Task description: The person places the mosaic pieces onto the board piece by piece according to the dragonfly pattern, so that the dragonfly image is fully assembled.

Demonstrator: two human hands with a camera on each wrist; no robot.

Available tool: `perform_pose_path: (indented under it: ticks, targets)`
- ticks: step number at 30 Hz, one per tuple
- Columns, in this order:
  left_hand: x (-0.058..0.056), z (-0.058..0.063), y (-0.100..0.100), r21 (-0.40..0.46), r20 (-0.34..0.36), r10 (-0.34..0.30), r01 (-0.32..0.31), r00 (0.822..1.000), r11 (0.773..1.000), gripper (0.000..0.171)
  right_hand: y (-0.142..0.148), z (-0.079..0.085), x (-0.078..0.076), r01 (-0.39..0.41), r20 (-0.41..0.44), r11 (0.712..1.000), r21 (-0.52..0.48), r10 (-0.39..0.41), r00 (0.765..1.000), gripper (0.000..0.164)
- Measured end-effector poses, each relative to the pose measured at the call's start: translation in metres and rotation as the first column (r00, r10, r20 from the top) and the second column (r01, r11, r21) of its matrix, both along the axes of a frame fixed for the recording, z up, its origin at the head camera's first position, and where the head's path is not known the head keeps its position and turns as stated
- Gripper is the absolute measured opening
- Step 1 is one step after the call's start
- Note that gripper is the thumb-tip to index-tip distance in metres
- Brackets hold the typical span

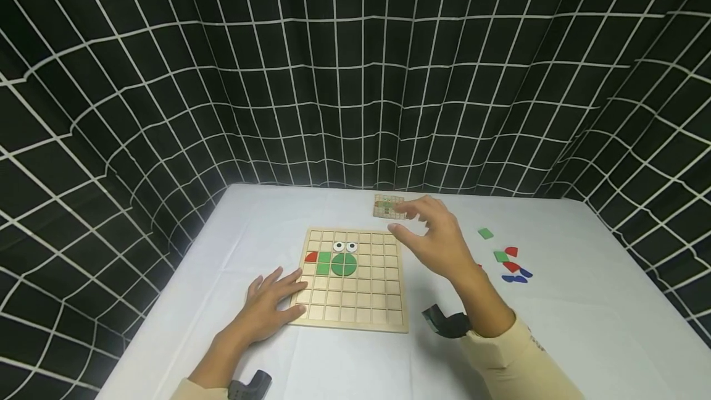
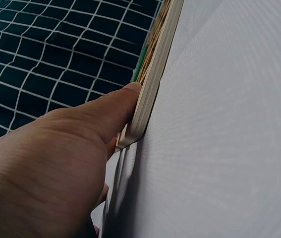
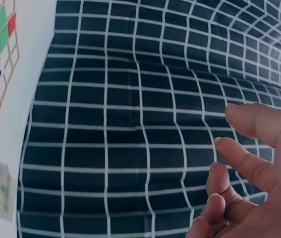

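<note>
A wooden grid board lies on the white table. On it are a green circle made of quarter pieces, green squares beside it, a red quarter piece at the left edge and two eye pieces above the circle. My left hand rests at the board's left edge, fingers spread; in the left wrist view its thumb touches the board's rim. My right hand is raised over the board's upper right side, fingers loosely bent and holding nothing. Behind its fingertips is a small pattern card.
Loose pieces lie to the right: a green square, another green one, red quarter pieces and blue pieces. A black curtain with white grid lines surrounds the table.
</note>
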State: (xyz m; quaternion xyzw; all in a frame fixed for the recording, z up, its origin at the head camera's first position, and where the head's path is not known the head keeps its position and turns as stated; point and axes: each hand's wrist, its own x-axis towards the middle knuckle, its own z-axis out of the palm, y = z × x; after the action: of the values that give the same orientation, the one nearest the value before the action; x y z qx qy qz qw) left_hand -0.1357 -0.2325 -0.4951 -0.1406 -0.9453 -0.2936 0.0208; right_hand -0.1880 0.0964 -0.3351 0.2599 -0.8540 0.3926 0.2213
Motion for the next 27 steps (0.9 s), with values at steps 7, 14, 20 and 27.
perform_pose_path:
  ticks: [7,14,20,27]
  targets:
    - [0.0,0.001,0.0,-0.001,-0.008,0.0,0.0,1.0,1.0,0.049,0.037,-0.012,0.006,0.055,-0.063,0.997,-0.051,-0.058,0.996,0.029]
    - [-0.001,0.0,0.0,-0.008,-0.004,-0.003,0.003,1.0,1.0,0.049,0.077,-0.035,0.003,0.128,-0.074,0.989,-0.069,-0.133,0.988,0.031]
    - [-0.001,0.001,0.0,-0.005,-0.009,0.002,-0.002,1.0,1.0,0.048,0.104,-0.058,-0.002,0.223,0.021,0.973,-0.054,-0.222,0.975,0.03]
    - [0.0,0.002,0.001,0.004,0.001,0.006,-0.006,1.0,1.0,0.048,0.144,-0.112,-0.031,0.249,0.117,0.965,-0.084,-0.239,0.964,0.037]
